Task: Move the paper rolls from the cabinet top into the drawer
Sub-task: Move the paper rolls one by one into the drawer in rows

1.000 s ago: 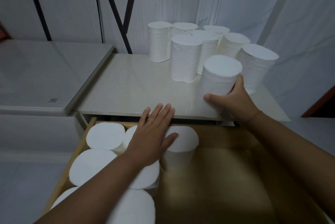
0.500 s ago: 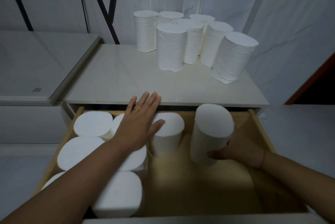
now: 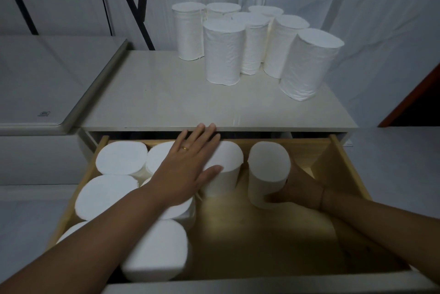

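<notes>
Several white paper rolls (image 3: 223, 50) stand upright at the back right of the pale cabinet top (image 3: 154, 98). Below it the wooden drawer (image 3: 342, 162) is pulled out, with several rolls (image 3: 121, 160) standing in its left half. My right hand (image 3: 295, 189) grips one roll (image 3: 267, 172) low on its side and holds it upright on the drawer floor, just right of another standing roll (image 3: 228, 162). My left hand (image 3: 185, 170) lies flat, fingers spread, on top of the rolls at the drawer's back middle.
A lower white appliance lid (image 3: 47, 79) adjoins the cabinet on the left. White sheeting with black bars hangs behind. The drawer's bare wooden floor (image 3: 262, 241) shows at the right and front. A dark reddish edge (image 3: 414, 93) stands at far right.
My right hand has carried one roll from the cabinet top down into the drawer and set it beside the others. My left hand has stayed flat on the rolls.
</notes>
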A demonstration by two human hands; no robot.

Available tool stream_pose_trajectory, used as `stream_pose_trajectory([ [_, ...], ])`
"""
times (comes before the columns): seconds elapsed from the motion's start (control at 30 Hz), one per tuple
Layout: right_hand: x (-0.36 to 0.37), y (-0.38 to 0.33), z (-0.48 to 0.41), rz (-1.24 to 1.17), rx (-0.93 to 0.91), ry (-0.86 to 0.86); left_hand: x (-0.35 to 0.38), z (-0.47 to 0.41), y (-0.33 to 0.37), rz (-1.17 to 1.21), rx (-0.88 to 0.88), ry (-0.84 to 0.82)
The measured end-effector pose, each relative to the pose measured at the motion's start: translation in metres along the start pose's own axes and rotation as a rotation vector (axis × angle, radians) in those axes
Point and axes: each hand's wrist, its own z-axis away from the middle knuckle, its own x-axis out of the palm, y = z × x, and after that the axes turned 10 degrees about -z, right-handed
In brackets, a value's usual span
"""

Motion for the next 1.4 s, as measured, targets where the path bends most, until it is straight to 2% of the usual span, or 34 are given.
stream_pose_trajectory([
  [0.13, -0.008, 0.000, 0.012, 0.036, 0.004, -0.102, -0.001, 0.006, 0.002, 0.062, 0.067, -0.097],
  [0.3, -0.040, -0.030, 0.019, -0.177, 0.116, -0.241, -0.003, 0.005, 0.001, 0.046, 0.074, -0.143],
  [0.4, -0.050, -0.046, 0.016, -0.219, 0.180, -0.227, -0.003, 0.005, 0.002, 0.031, 0.073, -0.153],
  [0.57, -0.045, -0.057, 0.005, -0.149, 0.272, -0.164, -0.002, 0.005, 0.002, 0.045, 0.065, -0.155],
  [0.7, -0.036, -0.064, 0.010, -0.107, 0.409, -0.183, -0.001, 0.005, 0.001, 0.068, 0.064, -0.149],
  [0.83, -0.013, -0.069, 0.026, -0.285, 0.519, -0.218, 0.001, 0.005, 0.000, 0.077, 0.064, -0.145],
  [1.03, 0.019, -0.078, 0.032, -0.380, 0.457, -0.199, 0.002, 0.005, -0.002, 0.113, 0.068, -0.119],
  [1.4, 0.055, -0.091, 0.024, -0.510, 0.520, -0.157, 0.004, 0.003, -0.001, 0.116, 0.057, -0.112],
])
